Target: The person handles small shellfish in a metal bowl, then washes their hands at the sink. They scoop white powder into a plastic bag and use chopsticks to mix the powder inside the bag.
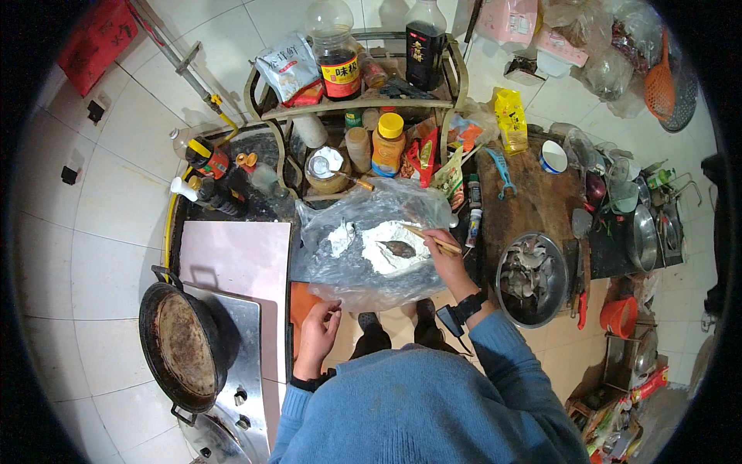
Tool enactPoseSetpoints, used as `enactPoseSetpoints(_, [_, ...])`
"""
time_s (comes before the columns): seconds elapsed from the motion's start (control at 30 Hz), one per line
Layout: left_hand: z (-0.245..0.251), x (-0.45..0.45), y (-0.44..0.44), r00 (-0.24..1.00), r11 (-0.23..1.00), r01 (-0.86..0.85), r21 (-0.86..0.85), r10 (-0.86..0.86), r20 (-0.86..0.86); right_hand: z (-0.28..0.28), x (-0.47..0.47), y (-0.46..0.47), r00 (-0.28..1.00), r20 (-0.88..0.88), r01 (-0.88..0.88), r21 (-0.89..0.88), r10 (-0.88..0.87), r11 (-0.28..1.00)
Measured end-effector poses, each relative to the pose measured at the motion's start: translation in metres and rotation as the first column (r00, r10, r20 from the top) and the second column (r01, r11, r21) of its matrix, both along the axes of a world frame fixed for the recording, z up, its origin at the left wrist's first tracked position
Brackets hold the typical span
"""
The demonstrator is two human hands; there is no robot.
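Wooden chopsticks (428,237) are gripped in my right hand (445,255), their tips over a mound of white flour (382,261). A dark grey-brown piece of food (400,249), perhaps fish, lies in the flour. Beneath the flour a clear plastic sheet (342,278) covers the dark counter, and a smaller flour clump (341,238) sits to the left. My left hand (320,330) hangs near the counter's front edge with its fingers curled, apparently holding nothing. To the right, a steel bowl (563,290) contains several grey pieces that look like fish.
A wok (220,359) stands on a gas stove (246,325) at left. Behind the sheet are a jar with a spoon (327,182) and a rack (359,110) of seasonings. A cleaver (571,261) and a red-handled knife (582,307) lie right of the bowl on a wooden board (516,203).
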State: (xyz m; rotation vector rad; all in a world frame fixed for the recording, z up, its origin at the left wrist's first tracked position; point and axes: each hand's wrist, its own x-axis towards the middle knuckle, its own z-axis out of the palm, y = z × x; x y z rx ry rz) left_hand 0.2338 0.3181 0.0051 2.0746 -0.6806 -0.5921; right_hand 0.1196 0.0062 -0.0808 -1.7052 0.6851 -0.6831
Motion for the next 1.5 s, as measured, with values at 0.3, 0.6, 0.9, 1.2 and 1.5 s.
enactPoseSetpoints(0.3, [-0.006, -0.002, 0.011, 0.999, 0.999, -0.037, -0.006, 0.037, -0.017, 0.043, -0.019, 0.004, 0.993, -0.09, -0.09, -0.135, 0.078, 0.987])
enactPoseSetpoints(0.6, [0.002, -0.002, 0.008, 0.999, 0.999, -0.037, 0.012, 0.037, -0.016, 0.039, -0.009, 0.018, 0.959, -0.036, -0.282, -0.201, 0.28, 0.938])
enactPoseSetpoints(0.9, [-0.003, -0.003, 0.015, 0.999, 0.999, -0.036, 0.006, 0.036, -0.007, 0.043, -0.012, 0.004, 0.984, -0.128, -0.155, -0.247, 0.126, 0.957])
enactPoseSetpoints(1.2, [-0.002, -0.003, 0.016, 0.998, 0.998, -0.055, 0.008, 0.055, -0.006, 0.062, -0.039, 0.017, 0.981, -0.098, -0.185, -0.194, 0.169, 0.963])
enactPoseSetpoints(1.5, [-0.009, -0.001, 0.02, 0.999, 0.999, -0.033, 0.032, 0.035, -0.036, 0.056, -0.048, 0.015, 0.968, -0.081, -0.251, -0.191, 0.239, 0.949])
